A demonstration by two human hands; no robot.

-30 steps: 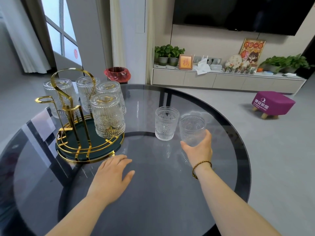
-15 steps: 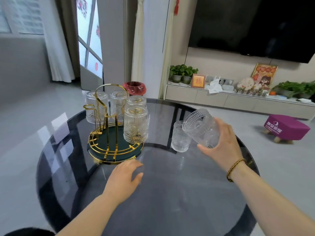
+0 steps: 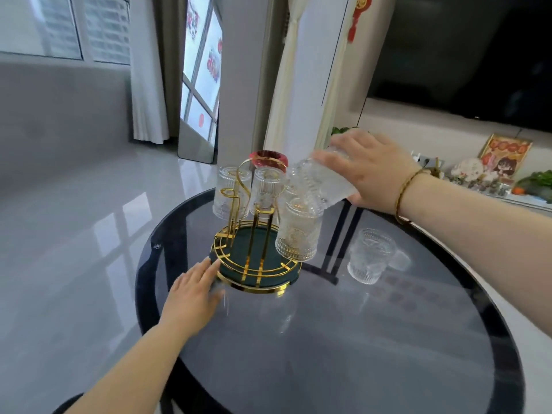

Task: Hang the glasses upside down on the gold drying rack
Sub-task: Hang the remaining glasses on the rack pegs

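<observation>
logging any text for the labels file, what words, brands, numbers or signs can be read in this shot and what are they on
None can be read.
Red paper decorations on the window: blurred, no characters legible.
Red hanging ornament on the wall: too blurred to read.
Framed picture on the shelf: any writing is too small to read.
Small mark on the table rim: too small to read.
The held glass, gold drying rack: no text seen.

A round dark glass table [image 3: 328, 339] stands on a glossy grey floor [image 3: 74, 234]; behind it, a wall-mounted television [image 3: 478, 55], white curtains [image 3: 149, 85] and a red hanging ornament [image 3: 357, 16].
</observation>
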